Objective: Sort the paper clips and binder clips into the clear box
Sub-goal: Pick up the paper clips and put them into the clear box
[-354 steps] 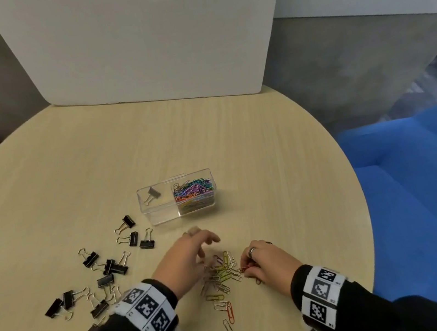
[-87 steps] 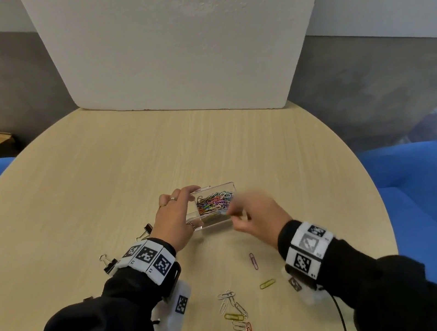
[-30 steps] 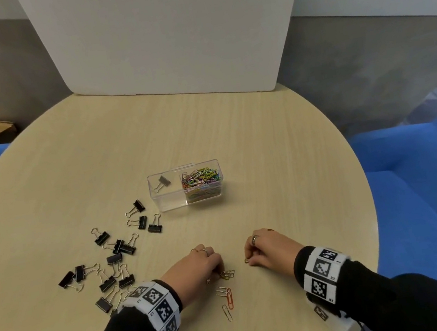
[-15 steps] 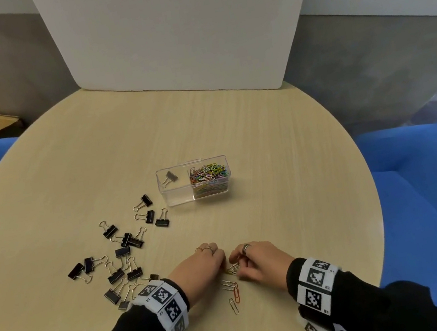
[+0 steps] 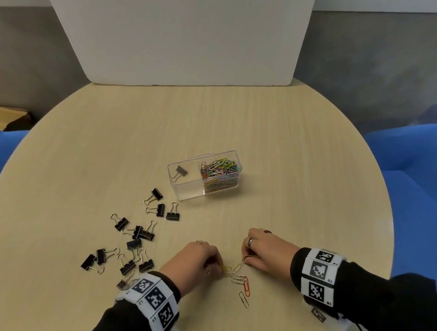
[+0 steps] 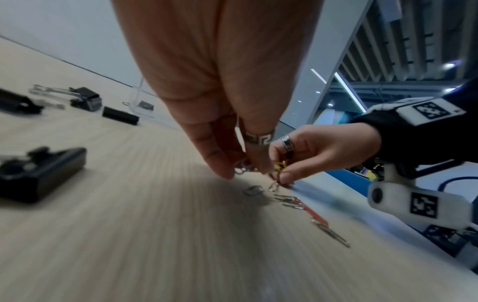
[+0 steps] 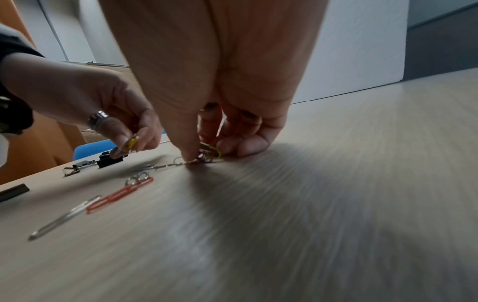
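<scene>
Head view: left hand (image 5: pixel 196 264) and right hand (image 5: pixel 266 249) are working low on the bench (image 5: pixel 278 132), loose paper clips (image 5: pixel 241 283) between them; clear box (image 5: pixel 205 174) sitting beyond, binder clips (image 5: pixel 136 234) scattered left.

Left wrist: left grip is pinching silver clips (image 6: pixel 244 166).

Right wrist: right grip is pinching coloured clips (image 7: pixel 209 153).

I'm looking at an office lounge, round wooden table (image 5: pixel 261 117) sitting centre, blue sofas (image 5: pixel 435 187) flanking at 3 and 9 o'clock, white partition board (image 5: pixel 188 26) standing at 12 o'clock.
</scene>
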`<control>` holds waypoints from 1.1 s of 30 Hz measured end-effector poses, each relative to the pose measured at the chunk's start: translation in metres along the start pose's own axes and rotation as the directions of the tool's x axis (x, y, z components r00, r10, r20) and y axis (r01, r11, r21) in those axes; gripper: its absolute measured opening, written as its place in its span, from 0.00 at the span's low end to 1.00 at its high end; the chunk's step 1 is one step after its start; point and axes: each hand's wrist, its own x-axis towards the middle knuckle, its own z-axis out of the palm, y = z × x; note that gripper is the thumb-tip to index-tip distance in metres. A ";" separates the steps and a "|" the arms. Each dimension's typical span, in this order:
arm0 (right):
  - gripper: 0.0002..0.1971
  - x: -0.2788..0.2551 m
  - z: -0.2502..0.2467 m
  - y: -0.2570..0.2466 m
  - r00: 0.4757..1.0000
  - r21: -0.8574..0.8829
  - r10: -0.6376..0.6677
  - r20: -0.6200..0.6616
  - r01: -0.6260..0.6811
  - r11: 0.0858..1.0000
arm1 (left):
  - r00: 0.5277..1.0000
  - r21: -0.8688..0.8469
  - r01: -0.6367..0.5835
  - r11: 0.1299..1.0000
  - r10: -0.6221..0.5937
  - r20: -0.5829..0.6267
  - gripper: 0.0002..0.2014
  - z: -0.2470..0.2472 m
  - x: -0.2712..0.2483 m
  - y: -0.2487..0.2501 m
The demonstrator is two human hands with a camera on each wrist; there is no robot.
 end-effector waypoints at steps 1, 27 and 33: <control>0.12 -0.001 -0.001 0.000 1.000 0.000 -0.003 -0.002 0.003 1.000 | 1.000 0.003 -0.005 1.000 0.005 0.012 0.10 0.002 -0.001 0.003; 0.15 -0.001 -0.006 -0.003 0.996 0.022 -0.080 0.040 0.079 0.997 | 1.000 0.179 0.014 0.984 -0.015 0.005 0.06 0.010 0.009 0.013; 0.13 0.000 -0.004 -0.005 0.996 -0.052 -0.074 0.044 0.076 0.996 | 0.999 0.136 0.022 0.990 -0.026 0.027 0.04 0.005 0.011 0.009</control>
